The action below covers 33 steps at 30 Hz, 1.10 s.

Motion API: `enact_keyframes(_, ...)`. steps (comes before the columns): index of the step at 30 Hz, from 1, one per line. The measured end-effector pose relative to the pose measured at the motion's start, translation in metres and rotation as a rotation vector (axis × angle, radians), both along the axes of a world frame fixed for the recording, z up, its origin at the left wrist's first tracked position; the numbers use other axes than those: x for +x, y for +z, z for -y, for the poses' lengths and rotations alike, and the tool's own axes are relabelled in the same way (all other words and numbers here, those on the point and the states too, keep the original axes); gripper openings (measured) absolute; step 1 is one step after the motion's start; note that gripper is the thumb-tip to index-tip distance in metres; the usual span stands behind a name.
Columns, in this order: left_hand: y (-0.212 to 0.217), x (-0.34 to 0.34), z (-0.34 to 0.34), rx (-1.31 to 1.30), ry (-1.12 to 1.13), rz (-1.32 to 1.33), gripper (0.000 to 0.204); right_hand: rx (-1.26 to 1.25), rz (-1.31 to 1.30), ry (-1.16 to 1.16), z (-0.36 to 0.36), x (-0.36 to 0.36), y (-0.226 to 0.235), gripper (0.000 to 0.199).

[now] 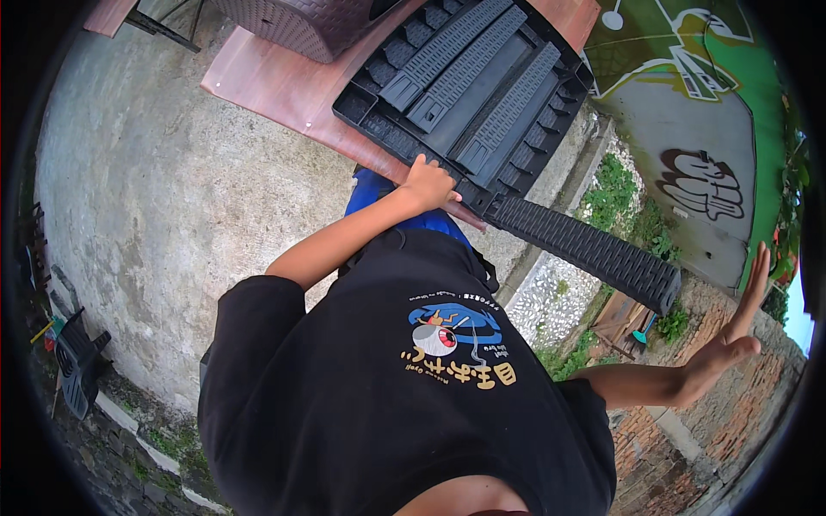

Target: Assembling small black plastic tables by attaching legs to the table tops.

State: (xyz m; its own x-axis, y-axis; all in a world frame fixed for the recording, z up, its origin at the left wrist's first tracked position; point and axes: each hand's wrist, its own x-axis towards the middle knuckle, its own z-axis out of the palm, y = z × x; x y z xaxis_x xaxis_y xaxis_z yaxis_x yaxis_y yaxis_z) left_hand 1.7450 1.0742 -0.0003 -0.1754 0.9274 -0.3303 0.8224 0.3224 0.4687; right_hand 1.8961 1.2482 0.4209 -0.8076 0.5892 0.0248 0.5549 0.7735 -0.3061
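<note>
A black plastic tabletop (pixel 389 138) lies with its ribbed underside up in front of me. Three loose woven-pattern table legs (pixel 516 107) rest lengthwise inside it. At the near right corner another black table leg (pixel 585 245) sticks out to the right, its inner end meeting the corner. My left hand (pixel 428 185) is closed around the near rim, close to that corner. Off to the right, my right hand (pixel 723 353) is raised with fingers stretched out and apart from the leg; it holds nothing.
A reddish wooden table (pixel 275 95) carries the tabletop and a brown woven-pattern plastic piece (pixel 288 26). At the far left is a black plastic chair (pixel 77 361) by a low stone edge. A painted wall (pixel 697 146) and a brick wall (pixel 641 447) stand on the right.
</note>
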Motion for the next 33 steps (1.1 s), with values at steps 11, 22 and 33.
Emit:
enact_keyframes(11, 0.011, -0.024, -0.01, -0.082, -0.168, 0.098, 0.051, 0.074, -0.057, -0.236, 0.016, 0.006, -0.022, 0.086)
enact_keyframes(22, 0.015, -0.061, -0.007, -0.074, -0.141, 0.485, 0.051, 0.473, -0.788, 0.081, 0.077, -0.046, -0.051, 0.038)
enact_keyframes(33, 0.06, -0.141, 0.098, 0.308, 0.311, 0.724, 0.034, -0.287, 0.179, -0.587, 0.007, -0.152, -0.401, 0.114)
